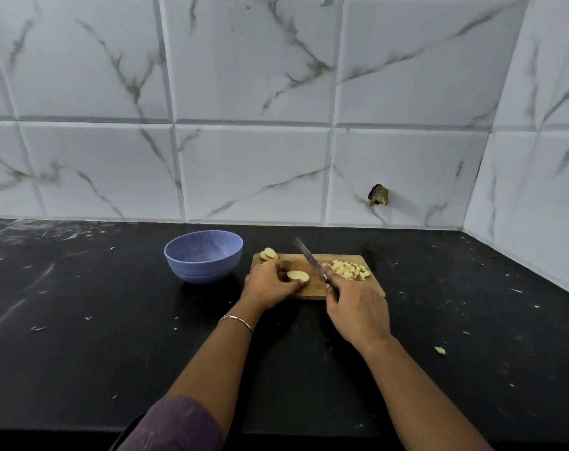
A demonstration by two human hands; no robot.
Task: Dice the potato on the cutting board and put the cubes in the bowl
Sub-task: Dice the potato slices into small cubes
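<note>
Under left hand (270,281), potato piece (297,275)

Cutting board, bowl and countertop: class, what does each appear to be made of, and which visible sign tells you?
Cutting board: probably wood, tan, matt, faint grain. Bowl: likely plastic, matt lilac with speckles and ribbed base. Countertop: possibly polished stone, black, lightly glossy with pale streaks.

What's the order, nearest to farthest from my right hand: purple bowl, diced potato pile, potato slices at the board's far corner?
1. Diced potato pile, just beyond the right hand.
2. Potato slices, far left corner of the board.
3. Purple bowl, left of the board.
</note>
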